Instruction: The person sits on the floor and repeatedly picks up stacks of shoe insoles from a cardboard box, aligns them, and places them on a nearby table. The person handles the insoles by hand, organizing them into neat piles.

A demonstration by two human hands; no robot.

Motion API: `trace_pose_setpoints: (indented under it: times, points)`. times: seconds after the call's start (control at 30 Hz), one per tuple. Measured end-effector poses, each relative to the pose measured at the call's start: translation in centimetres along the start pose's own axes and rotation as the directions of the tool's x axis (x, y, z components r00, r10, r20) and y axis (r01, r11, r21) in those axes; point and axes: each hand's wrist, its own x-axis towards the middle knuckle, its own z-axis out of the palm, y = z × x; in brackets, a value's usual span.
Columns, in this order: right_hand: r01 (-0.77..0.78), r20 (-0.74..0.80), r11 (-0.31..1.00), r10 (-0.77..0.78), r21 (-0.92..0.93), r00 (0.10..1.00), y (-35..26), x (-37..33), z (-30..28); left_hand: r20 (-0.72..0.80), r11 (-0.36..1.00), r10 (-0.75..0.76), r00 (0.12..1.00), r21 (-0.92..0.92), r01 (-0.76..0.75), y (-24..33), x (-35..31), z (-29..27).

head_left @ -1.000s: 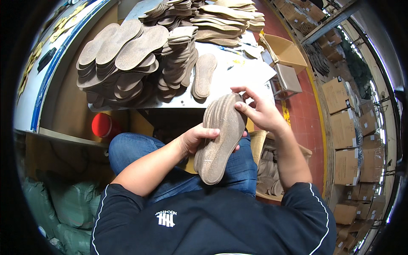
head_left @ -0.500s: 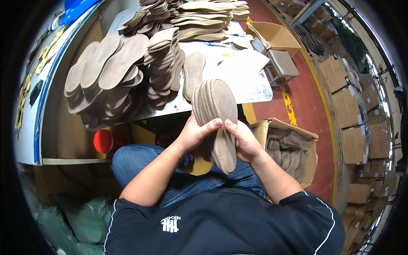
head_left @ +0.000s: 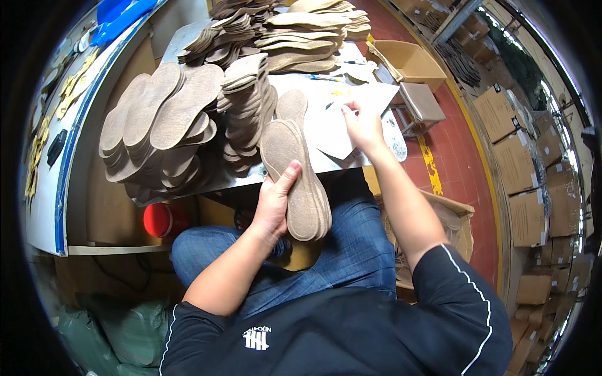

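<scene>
Insoles (head_left: pixel 296 178) clamped in left hand (head_left: pixel 274 203) (overhanging table edge (head_left: pixel 338 164)); right hand (head_left: pixel 360 124) spread on paper (head_left: pixel 335 135).

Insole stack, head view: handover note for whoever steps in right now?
Left hand: grips a small stack of brown insoles above the lap, thumb across the top one.
Right hand: holds nothing, fingers on the white sheets on the table.
Done: many insoles piled on the table.
Left: held stack not yet set down.

Red container (head_left: pixel 158 219) under bench, open cardboard box (head_left: pixel 411 59) & stacked cartons (head_left: pixel 523 182) on floor.
</scene>
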Motion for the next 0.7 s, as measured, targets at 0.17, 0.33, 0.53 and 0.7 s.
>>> trace_pose_setpoints:
  times: [0.17,0.33,0.53,0.7]
  points:
    - [0.0,0.085,0.911,0.038,-0.412,0.996,5.3,6.0,3.5,0.022,0.995,0.05,0.998,0.088,-0.052,-0.2,-0.2,0.8]
    - [-0.028,0.027,0.888,0.046,-0.459,0.999,4.7,5.8,3.7,0.048,0.993,0.062,0.997,0.096,-0.066,-0.1,-0.2,1.1]
    - [0.128,0.131,0.787,-0.06,-0.604,0.99,3.6,5.0,1.9,0.028,0.995,0.012,1.0,0.097,-0.014,-0.3,-0.2,0.8]
    - [0.148,0.355,0.786,0.096,-0.601,0.93,2.3,3.4,-0.1,0.046,0.995,0.013,0.999,0.1,-0.018,-0.4,-0.2,0.3]
